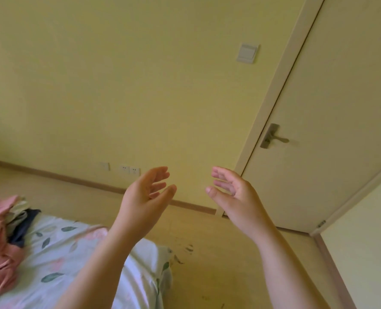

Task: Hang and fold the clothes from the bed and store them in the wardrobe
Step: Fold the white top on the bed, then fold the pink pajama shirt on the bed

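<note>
A heap of clothes [1, 244], mostly pink with a dark blue piece and a pale one, lies at the far left on the bed [73, 259], which has a white sheet printed with leaves. My left hand [145, 197] and my right hand [234, 192] are both raised in front of the wall, palms facing each other, fingers spread, holding nothing. They are well to the right of the clothes and touch nothing. No wardrobe shows in this view.
A closed cream door [332, 121] with a metal lever handle [274, 137] stands at the right. A light switch [247, 53] and wall sockets [129, 169] sit on the yellow wall. Wooden floor [218, 264] runs between bed and door.
</note>
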A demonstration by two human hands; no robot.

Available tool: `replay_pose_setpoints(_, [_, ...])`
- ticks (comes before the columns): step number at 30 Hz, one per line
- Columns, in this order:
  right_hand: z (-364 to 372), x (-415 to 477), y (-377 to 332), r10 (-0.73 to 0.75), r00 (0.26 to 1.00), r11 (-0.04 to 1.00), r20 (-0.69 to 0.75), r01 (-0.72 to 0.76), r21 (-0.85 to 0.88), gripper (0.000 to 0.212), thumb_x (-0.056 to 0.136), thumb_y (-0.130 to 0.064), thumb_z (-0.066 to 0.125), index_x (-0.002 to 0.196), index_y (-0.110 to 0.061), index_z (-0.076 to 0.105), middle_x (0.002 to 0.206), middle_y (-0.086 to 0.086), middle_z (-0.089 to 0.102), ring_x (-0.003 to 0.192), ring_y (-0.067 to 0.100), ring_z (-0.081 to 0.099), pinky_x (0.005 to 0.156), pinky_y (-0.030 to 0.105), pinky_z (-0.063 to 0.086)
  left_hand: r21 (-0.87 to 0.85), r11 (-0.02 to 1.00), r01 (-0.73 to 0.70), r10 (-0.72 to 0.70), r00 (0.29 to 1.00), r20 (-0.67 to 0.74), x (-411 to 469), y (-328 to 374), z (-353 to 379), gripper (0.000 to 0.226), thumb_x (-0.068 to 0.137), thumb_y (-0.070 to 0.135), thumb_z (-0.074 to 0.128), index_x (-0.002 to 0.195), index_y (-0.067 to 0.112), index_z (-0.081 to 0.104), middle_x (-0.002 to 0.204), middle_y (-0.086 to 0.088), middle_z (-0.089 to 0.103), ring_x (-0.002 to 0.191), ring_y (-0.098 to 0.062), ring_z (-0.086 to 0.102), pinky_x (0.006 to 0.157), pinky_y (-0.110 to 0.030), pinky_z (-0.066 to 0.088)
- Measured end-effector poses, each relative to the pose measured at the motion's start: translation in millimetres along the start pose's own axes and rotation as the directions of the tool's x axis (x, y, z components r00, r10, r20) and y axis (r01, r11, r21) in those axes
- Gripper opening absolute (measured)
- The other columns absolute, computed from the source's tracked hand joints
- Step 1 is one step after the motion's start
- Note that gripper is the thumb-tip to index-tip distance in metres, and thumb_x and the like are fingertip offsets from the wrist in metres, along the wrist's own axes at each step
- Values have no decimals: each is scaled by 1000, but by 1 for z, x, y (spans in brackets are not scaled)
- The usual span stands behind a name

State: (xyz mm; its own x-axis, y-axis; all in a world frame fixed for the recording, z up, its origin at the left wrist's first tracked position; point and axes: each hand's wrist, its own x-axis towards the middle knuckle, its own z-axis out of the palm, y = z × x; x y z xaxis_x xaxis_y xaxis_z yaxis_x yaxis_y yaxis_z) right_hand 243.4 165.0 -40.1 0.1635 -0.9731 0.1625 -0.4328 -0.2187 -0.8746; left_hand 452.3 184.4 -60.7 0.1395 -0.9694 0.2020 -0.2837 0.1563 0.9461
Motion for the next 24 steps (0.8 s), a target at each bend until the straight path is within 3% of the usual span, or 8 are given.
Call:
replay_pose_setpoints(10, [2,130,55,57,997,996,59,-61,67,48,91,-30,66,136,-33,49,129,-20,56,117,-6,54,92,15,45,79,994,81,-81,997,-4,117,-40,28,36,87,26,67,121,36,59,112,23,65,103,6,62,76,-5,46])
replay_pose_setpoints(17, [-23,248,118,46,988,991,150,-63,114,43,91,-28,67,131,-34,51,126,-18,59,115,-3,57,94,18,47,130,982,134,-125,990,-72,215,-59,91,37,88,26,67,123,33,58,114,22,64,104,3,62,83,-12,48])
replay_pose_setpoints(24, [-50,379,152,-11,960,995,280,-18,99,38,92,-31,65,128,-34,54,120,-18,62,109,-7,59,83,7,46,124,970,208,-179,960,-214,314,-58,141,37,87,27,67,123,34,56,113,20,64,103,3,61,88,-18,50])
